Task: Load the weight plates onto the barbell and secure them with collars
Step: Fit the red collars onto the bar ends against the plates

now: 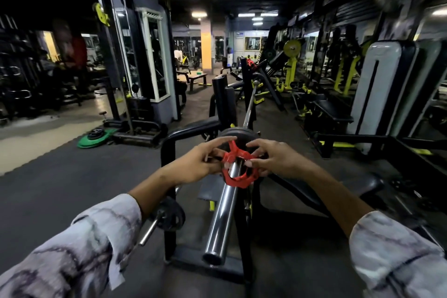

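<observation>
Fingers of both hands clamped on a red, ribbed collar around the chrome barbell sleeve.

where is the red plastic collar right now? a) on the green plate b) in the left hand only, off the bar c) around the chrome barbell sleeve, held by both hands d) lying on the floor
c: the red plastic collar rings the chrome barbell sleeve, with the left hand and right hand pinching its sides.
</observation>
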